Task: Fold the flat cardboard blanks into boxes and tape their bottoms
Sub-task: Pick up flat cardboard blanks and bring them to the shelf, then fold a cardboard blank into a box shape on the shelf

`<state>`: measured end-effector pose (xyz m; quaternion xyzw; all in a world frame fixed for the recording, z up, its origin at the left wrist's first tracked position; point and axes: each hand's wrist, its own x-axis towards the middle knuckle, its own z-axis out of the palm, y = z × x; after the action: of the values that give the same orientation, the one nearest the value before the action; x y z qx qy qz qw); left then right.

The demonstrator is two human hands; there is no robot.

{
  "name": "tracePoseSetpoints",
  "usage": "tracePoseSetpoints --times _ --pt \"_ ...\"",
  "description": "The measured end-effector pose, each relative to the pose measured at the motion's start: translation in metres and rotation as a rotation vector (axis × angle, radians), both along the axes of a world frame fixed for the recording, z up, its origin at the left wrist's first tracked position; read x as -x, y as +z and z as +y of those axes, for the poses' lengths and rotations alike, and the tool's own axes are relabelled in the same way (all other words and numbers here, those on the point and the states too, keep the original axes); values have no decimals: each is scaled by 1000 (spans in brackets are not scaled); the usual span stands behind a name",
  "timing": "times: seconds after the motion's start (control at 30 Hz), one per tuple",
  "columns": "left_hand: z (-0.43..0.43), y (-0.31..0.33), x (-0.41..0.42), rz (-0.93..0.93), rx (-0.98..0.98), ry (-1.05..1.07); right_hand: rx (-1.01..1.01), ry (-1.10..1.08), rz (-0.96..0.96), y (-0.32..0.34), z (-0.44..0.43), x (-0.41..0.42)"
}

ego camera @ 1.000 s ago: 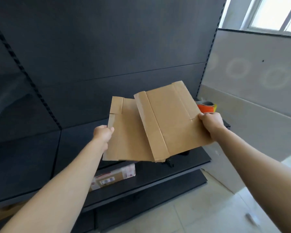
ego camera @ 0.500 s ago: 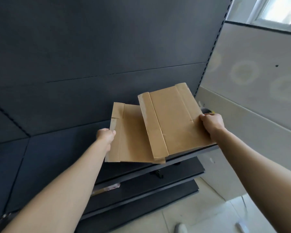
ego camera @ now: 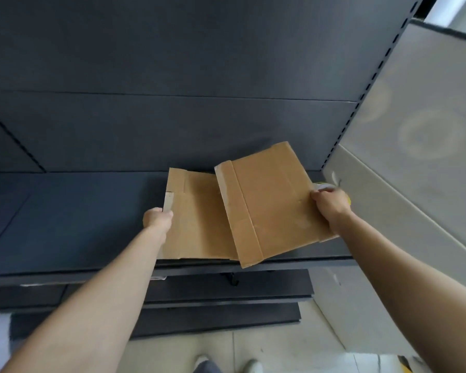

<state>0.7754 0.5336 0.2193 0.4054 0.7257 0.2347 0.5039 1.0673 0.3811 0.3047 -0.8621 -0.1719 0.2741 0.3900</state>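
Over the dark shelf [ego camera: 65, 224], each hand pinches its own flat cardboard blank: left hand [ego camera: 158, 218] the lower blank [ego camera: 199, 224], right hand [ego camera: 331, 205] the upper blank [ego camera: 272, 200]. Held by single edges and overlapping, either could sag or slip.

Both arms outstretched — left hand [ego camera: 158, 217] and right hand [ego camera: 331, 204] each gripping.

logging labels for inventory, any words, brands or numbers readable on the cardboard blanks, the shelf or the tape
None can be read.
Left cardboard blank: plain brown, no print.
Right cardboard blank: plain brown, only pale tape marks.
Tape roll behind the right hand: mostly hidden, no text shows.
Dark shelf: no label visible.
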Motion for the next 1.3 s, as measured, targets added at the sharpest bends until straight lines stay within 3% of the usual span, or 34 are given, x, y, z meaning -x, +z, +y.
tracePoseSetpoints --times 0.17,0.3,0.47,0.67,0.87,1.13,1.3 --pt "10 -1 10 135 -42 -34 41 -1 19 -8 1 0" --pt "8 8 1 233 -149 -178 34 -5 -11 -6 2 2" --pt "-3 35 -44 106 -253 -440 11 68 -164 10 8 2" --pt "-16 77 -88 -93 -349 -601 89 254 -514 37 20 7" --pt "-27 107 -116 -192 -385 -566 130 424 -547 48 14 2" --pt "-43 124 -142 -191 -390 -445 129 678 -530 64 -1 -31" --pt "-53 120 -149 -103 -377 -498 140 682 -492 58 -9 -50"
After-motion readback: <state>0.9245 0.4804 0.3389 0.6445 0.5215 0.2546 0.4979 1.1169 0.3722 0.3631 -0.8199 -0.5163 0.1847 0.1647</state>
